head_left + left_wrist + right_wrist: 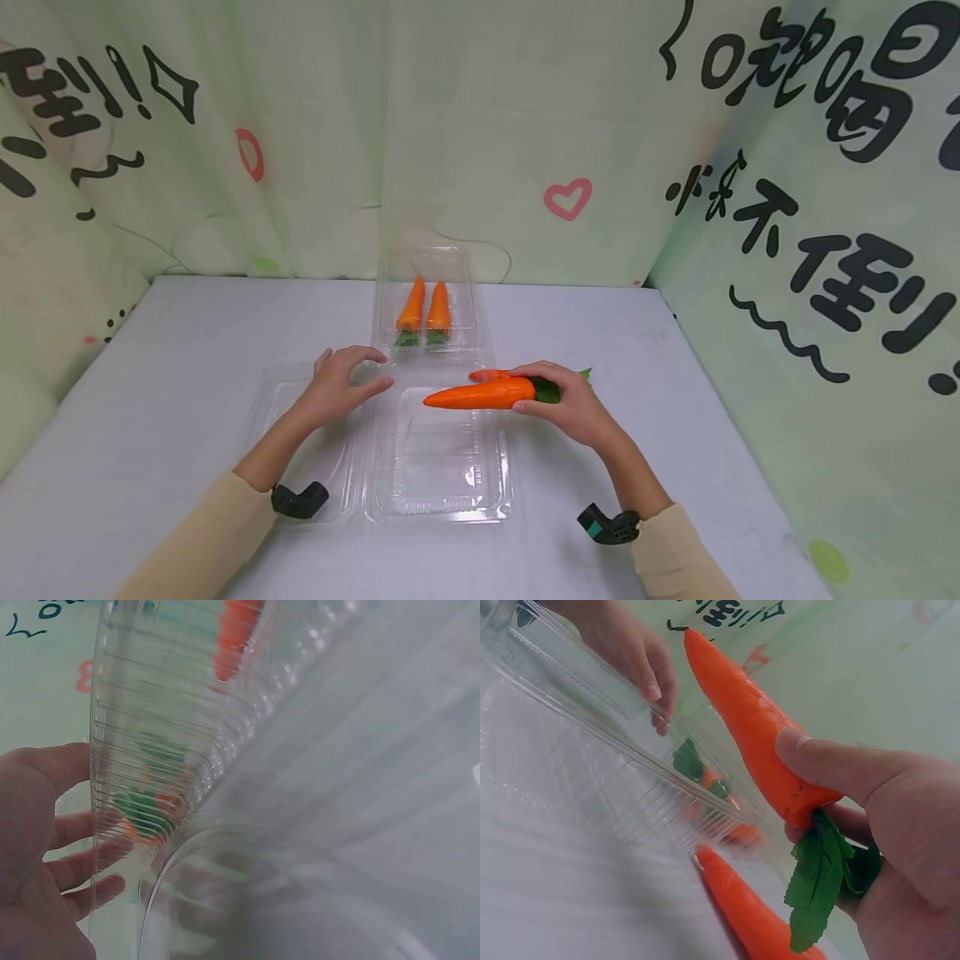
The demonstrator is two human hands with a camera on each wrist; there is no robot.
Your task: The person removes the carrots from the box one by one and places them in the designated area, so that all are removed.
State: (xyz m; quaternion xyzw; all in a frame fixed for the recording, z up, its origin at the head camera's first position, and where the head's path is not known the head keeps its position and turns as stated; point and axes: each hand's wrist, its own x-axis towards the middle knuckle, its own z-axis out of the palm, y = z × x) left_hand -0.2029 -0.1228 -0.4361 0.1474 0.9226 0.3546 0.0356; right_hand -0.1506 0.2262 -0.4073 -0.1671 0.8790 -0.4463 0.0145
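An orange carrot (476,395) with green leaves is in my right hand (564,402), which grips it near the leafy end, thumb on its side. It is held level above an open clear plastic box (438,467), tip pointing left. Just behind it, a second carrot (754,915) lies on the table, partly hidden in the head view. My left hand (341,385) is over the back left of the box with fingers loosely bent and nothing in them. Left of the box spreads its hinged clear lid (333,467), partly under my left forearm.
Behind the open box stands another clear box (463,329) holding two carrots (439,308), tips toward the back. A white cloth covers the table (600,333). Pale green curtains (465,125) with printed characters and hearts enclose the back and sides.
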